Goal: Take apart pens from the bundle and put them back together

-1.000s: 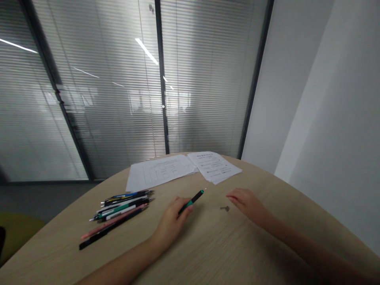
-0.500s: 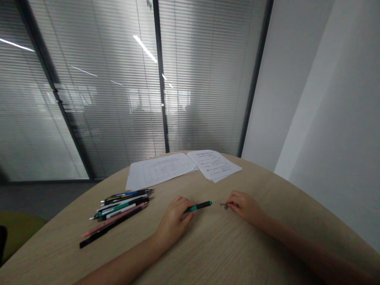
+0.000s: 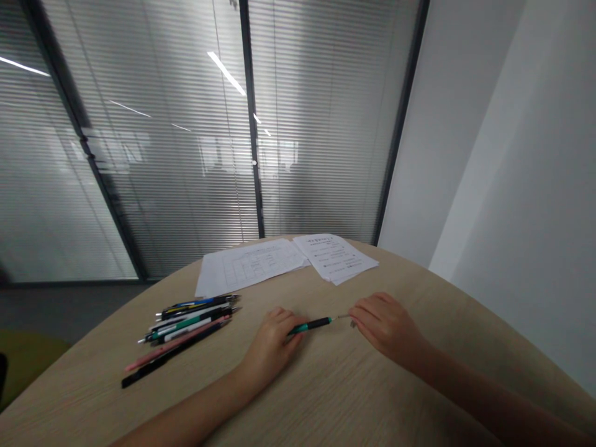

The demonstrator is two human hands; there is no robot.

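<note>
My left hand [image 3: 272,344] rests on the wooden table and holds a green-and-black mechanical pencil [image 3: 313,325], which points right. Its thin metal tip reaches towards my right hand [image 3: 384,324]. Those fingers are curled down over a small grey metal key [image 3: 352,323], which they mostly hide. I cannot tell whether they grip it or only cover it.
Several pens and pencils [image 3: 189,326] lie in a bundle left of my hands. Behind them are a sheet with a table printed on it [image 3: 249,268] and a printed text sheet [image 3: 335,257]. Glass panels with blinds [image 3: 153,155] and a white wall [image 3: 503,186] stand beyond the curved table edge.
The pencil has swung from pointing up and right to lying nearly level. My right hand has moved left over the key, and its fingers now cover most of it.
</note>
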